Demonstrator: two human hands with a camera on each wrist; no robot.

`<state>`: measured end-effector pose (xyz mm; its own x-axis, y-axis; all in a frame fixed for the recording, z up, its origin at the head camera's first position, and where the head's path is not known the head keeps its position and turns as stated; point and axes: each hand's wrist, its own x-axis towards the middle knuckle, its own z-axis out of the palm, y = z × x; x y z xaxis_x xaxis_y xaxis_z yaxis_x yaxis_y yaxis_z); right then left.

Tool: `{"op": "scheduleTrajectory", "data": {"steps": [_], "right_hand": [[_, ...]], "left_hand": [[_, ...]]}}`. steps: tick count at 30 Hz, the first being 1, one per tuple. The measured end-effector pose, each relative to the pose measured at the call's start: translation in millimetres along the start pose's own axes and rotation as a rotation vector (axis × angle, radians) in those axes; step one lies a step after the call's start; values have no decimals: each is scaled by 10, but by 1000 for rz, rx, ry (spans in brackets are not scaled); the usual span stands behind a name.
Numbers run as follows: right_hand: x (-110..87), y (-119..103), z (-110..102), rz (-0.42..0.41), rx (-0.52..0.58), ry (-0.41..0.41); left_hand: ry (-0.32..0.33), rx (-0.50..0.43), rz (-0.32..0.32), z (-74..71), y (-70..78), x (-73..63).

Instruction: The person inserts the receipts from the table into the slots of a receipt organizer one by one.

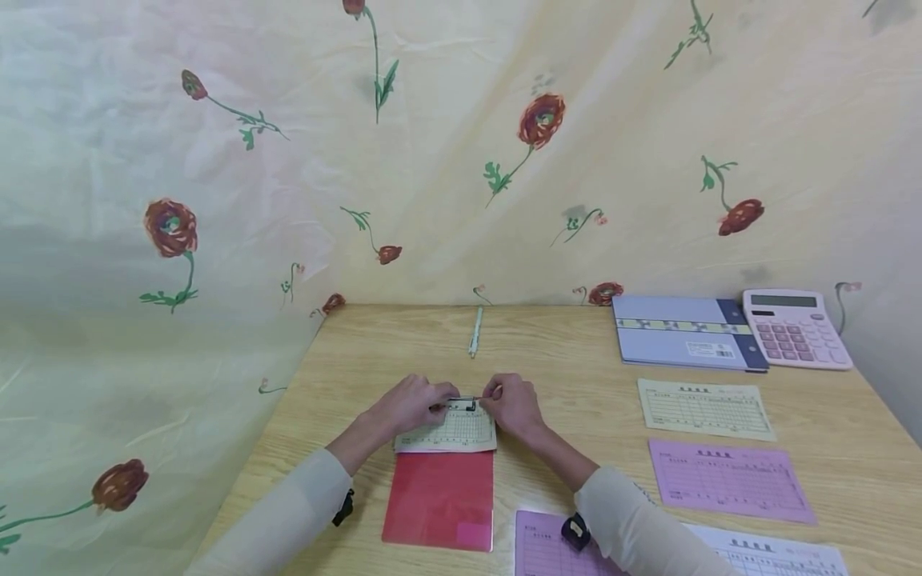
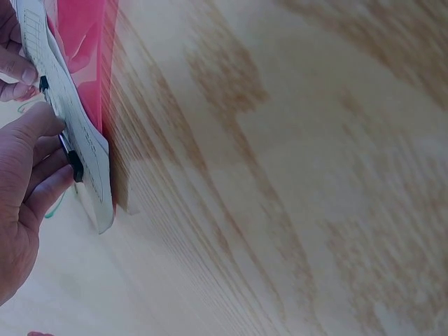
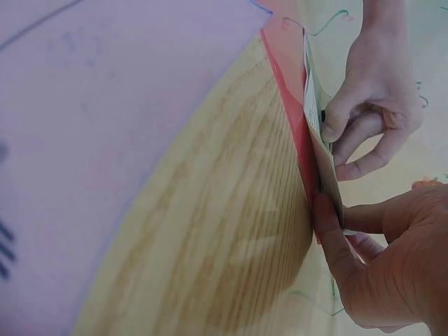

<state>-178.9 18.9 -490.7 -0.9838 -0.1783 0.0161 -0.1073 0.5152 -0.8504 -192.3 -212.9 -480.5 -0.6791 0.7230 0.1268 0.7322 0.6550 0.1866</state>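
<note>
A red folder (image 1: 439,500) lies on the table with pale green printed forms (image 1: 446,436) across its upper part. A dark paper fastener (image 1: 463,399) with black sliders runs along the forms' top edge. My left hand (image 1: 416,398) pinches the fastener at its left part; in the left wrist view, its fingers are around one black slider (image 2: 75,166). My right hand (image 1: 515,404) pinches the forms' top right edge beside the fastener's other end. In the right wrist view, the thumb of the right hand (image 3: 395,259) overlaps the paper edge, partly hiding it.
Loose printed slips lie to the right: a green one (image 1: 706,410), a purple one (image 1: 731,480), a white one (image 1: 781,552) and another purple one (image 1: 536,544) under the right forearm. A blue binder (image 1: 670,344) and a calculator (image 1: 795,332) sit behind. A pen (image 1: 475,332) lies farther back.
</note>
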Motion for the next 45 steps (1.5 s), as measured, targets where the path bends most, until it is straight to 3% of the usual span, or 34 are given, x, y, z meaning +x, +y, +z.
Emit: {"op": "scheduleTrajectory", "data": {"steps": [19, 45], "right_hand": [[7, 57, -13, -10, 24, 8], [-25, 3, -52, 28, 68, -21]], "left_hand": [[16, -6, 4, 34, -5, 0], [-23, -6, -28, 8, -9, 5]]}}
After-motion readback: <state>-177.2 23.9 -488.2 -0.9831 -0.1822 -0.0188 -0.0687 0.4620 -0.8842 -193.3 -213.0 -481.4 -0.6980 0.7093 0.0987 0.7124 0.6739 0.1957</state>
